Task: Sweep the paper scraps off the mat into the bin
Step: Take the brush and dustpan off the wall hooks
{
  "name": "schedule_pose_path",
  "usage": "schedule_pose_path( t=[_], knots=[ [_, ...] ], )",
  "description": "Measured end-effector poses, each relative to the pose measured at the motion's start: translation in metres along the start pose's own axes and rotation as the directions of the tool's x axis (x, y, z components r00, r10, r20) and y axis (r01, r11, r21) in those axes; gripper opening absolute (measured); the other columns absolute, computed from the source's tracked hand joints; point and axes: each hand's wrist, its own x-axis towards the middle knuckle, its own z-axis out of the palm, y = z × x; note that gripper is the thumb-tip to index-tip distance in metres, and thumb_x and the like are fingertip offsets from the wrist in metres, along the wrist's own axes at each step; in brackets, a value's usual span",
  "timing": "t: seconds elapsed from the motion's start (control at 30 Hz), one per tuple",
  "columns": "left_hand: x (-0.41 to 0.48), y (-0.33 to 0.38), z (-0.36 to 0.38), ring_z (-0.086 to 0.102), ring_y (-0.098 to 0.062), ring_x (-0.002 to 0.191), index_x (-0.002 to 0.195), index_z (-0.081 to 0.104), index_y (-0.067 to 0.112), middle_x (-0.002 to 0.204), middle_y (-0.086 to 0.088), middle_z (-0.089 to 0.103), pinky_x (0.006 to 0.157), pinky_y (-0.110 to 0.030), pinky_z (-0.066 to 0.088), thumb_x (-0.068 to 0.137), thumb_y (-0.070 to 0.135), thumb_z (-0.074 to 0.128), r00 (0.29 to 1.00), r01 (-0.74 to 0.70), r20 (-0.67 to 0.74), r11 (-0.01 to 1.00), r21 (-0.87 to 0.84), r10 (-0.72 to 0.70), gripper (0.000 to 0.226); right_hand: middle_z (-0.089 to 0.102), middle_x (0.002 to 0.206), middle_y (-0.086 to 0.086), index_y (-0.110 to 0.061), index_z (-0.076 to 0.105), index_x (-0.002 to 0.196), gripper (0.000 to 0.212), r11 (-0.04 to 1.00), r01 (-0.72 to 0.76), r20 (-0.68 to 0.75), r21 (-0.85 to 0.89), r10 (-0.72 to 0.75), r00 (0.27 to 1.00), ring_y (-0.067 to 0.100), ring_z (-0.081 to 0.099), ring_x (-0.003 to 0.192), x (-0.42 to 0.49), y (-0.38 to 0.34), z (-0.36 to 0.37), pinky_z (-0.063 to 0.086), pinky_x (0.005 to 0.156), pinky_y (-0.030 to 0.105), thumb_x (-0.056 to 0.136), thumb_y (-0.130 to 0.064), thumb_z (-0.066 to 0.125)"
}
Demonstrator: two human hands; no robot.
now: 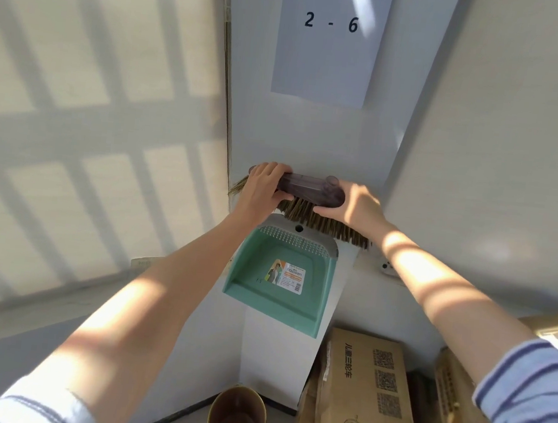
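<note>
Both hands grip a brush head with a translucent purple-grey plastic back and stiff tan bristles (309, 207), held against the grey partition panel (312, 139). The left hand (262, 189) closes over the left end of the brush head; the right hand (357, 209) closes around the right end, thumb beneath the plastic back. The bristles point downward.

Directly below the brush head, a mint-green plastic dustpan with a grey perforated top edge and a printed label (281, 277) stands upright against the same panel. Below the dustpan, a round brown metal bin with a gold rim (237, 417) stands on the floor, open side up. Right of the bin, printed brown cardboard boxes (362, 392) lean together. Above the brush head, a white paper sheet marked "2 - 6" (330, 37) is fixed to the panel. No mat or paper scraps appear in view.
</note>
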Motion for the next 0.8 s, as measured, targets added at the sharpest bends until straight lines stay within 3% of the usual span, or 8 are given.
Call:
schedule_pose_path(
  t=[0.2, 0.33, 0.4, 0.53, 0.6, 0.7, 0.8],
  knots=[
    [-0.015, 0.008, -0.008, 0.054, -0.033, 0.113, 0.119, 0.059, 0.004, 0.119, -0.012, 0.063, 0.100, -0.039, 0.039, 0.077, 0.014, 0.079, 0.999, 0.018, 0.033, 1.000, -0.021, -0.017, 0.047, 0.071, 0.108, 0.004, -0.020, 0.056, 0.130, 0.067, 0.993, 0.059, -0.052, -0.105, -0.065, 0.997, 0.026, 0.065, 0.095, -0.018, -0.008, 0.004, 0.054, 0.082, 0.037, 0.075, -0.054, 0.075],
    [-0.018, 0.010, -0.011, 0.043, -0.027, 0.130, 0.140, 0.043, 0.013, 0.142, -0.007, 0.049, 0.111, -0.044, 0.033, 0.076, 0.028, 0.081, 0.994, 0.043, 0.100, 0.999, -0.003, -0.042, 0.076, 0.067, 0.089, 0.003, -0.015, 0.061, 0.113, 0.051, 0.987, 0.000, -0.095, -0.163, -0.016, 0.995, 0.025, 0.063, 0.079, -0.033, -0.004, 0.004, 0.042, 0.057, 0.028, 0.080, -0.053, 0.070],
    [-0.020, 0.004, -0.012, 0.044, -0.024, 0.126, 0.135, 0.045, 0.014, 0.137, -0.005, 0.050, 0.110, -0.043, 0.037, 0.077, 0.042, 0.077, 0.997, 0.019, 0.079, 0.998, 0.056, -0.023, 0.072, 0.062, 0.082, -0.001, -0.016, 0.059, 0.102, 0.044, 0.985, -0.066, -0.142, -0.163, 0.042, 0.989, 0.022, 0.060, 0.074, -0.043, 0.004, -0.001, 0.038, 0.055, 0.025, 0.082, -0.055, 0.067],
    [-0.028, -0.017, -0.007, 0.049, -0.021, 0.107, 0.114, 0.052, 0.011, 0.119, -0.005, 0.055, 0.095, -0.034, 0.045, 0.080, 0.051, 0.069, 0.999, -0.022, -0.042, 0.985, 0.172, 0.029, 0.056, 0.064, 0.086, -0.004, -0.028, 0.059, 0.099, 0.034, 0.979, -0.183, -0.209, -0.085, 0.163, 0.964, 0.022, 0.060, 0.080, -0.062, 0.027, -0.016, 0.040, 0.068, 0.027, 0.080, -0.054, 0.068],
    [-0.031, -0.024, 0.001, 0.050, -0.019, 0.107, 0.116, 0.052, 0.013, 0.121, -0.003, 0.055, 0.095, -0.035, 0.047, 0.079, 0.054, 0.070, 0.993, -0.001, 0.115, 0.986, 0.166, -0.018, 0.058, 0.070, 0.097, -0.001, -0.029, 0.062, 0.113, 0.045, 0.974, -0.221, -0.269, -0.048, 0.201, 0.942, 0.023, 0.063, 0.087, -0.070, 0.040, -0.023, 0.044, 0.072, 0.027, 0.078, -0.055, 0.069],
    [-0.033, -0.029, 0.019, 0.047, -0.019, 0.122, 0.133, 0.047, 0.017, 0.139, -0.002, 0.049, 0.100, -0.037, 0.042, 0.077, 0.053, 0.074, 0.868, -0.045, 0.487, 0.963, 0.264, -0.094, 0.071, 0.071, 0.102, 0.002, -0.026, 0.062, 0.116, 0.053, 0.968, -0.252, -0.314, -0.001, 0.239, 0.919, 0.026, 0.063, 0.096, -0.077, 0.056, -0.028, 0.050, 0.077, 0.031, 0.075, -0.059, 0.070],
    [-0.031, -0.028, 0.037, 0.039, -0.023, 0.133, 0.143, 0.037, 0.018, 0.150, -0.003, 0.041, 0.108, -0.042, 0.035, 0.073, 0.049, 0.079, 0.801, -0.092, 0.587, 0.945, 0.313, -0.117, 0.088, 0.070, 0.097, 0.003, -0.026, 0.063, 0.111, 0.052, 0.959, -0.277, -0.303, 0.054, 0.280, 0.911, 0.026, 0.061, 0.095, -0.080, 0.063, -0.027, 0.048, 0.076, 0.031, 0.073, -0.060, 0.071]
  ],
)
